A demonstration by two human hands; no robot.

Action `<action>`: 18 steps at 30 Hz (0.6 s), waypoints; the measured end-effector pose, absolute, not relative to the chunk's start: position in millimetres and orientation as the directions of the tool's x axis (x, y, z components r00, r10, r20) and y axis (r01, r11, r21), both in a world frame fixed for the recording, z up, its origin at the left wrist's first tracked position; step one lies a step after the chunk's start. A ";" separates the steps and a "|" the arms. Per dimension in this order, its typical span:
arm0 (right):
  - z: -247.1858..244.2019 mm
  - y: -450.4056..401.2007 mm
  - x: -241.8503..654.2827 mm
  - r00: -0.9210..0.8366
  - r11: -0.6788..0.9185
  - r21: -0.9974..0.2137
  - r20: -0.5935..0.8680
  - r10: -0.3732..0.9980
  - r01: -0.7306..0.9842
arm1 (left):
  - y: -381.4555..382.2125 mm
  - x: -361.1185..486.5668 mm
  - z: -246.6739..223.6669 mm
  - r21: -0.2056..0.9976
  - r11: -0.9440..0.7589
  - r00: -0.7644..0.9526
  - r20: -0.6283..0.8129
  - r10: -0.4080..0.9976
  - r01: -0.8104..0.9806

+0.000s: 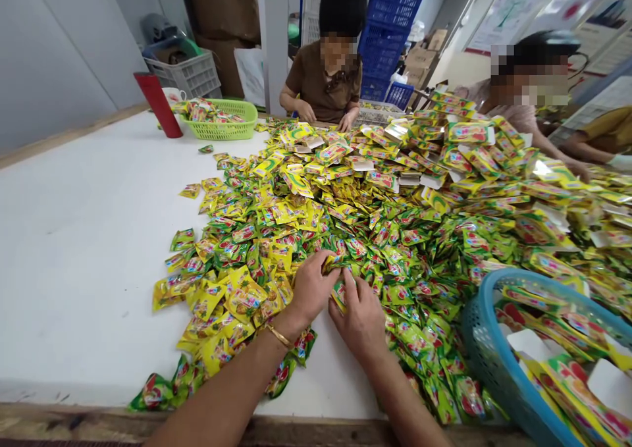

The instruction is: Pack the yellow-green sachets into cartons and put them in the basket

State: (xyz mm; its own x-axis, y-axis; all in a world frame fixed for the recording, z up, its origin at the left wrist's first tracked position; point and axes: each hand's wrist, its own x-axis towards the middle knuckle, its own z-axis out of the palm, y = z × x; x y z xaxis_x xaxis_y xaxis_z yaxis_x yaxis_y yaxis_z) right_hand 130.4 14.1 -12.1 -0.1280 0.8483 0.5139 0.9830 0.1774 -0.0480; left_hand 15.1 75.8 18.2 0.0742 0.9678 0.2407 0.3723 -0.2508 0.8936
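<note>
Both my hands meet at the near edge of a big heap of small shiny printed packets. My left hand point(311, 290), with a gold bangle at its wrist, has its fingers closed on a yellowish packet point(332, 261). Right beside it, my right hand point(364, 318) pinches a green packet point(339, 293), partly hidden by the fingers. Yellow packets point(241, 299) lie to the left of my hands, and green packets point(417, 335) with red fruit prints to the right. A few more green packets point(281, 376) lie below my left wrist.
A blue basket point(476, 332) of flat printed boxes stands at the near right. More yellow boxes point(336, 152) are piled at the far side. A green basket point(222, 128) and a red flask point(160, 106) stand on the white table point(89, 256). People point(320, 78) sit across and at right.
</note>
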 end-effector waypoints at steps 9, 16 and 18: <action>-18.7 16.2 140.0 -0.082 0.170 -0.086 0.616 0.784 0.982 | 73.7 13.4 22.5 0.875 -0.353 0.185 0.307 0.934 0.332; -21.0 14.5 136.1 -0.074 0.234 -0.192 0.603 0.795 0.953 | 79.7 10.7 22.3 0.939 -0.240 0.199 0.193 0.961 0.248; -20.5 14.4 137.7 -0.053 0.229 -0.216 0.607 0.793 0.949 | 77.5 13.4 22.1 0.931 -0.221 0.206 0.165 0.965 0.290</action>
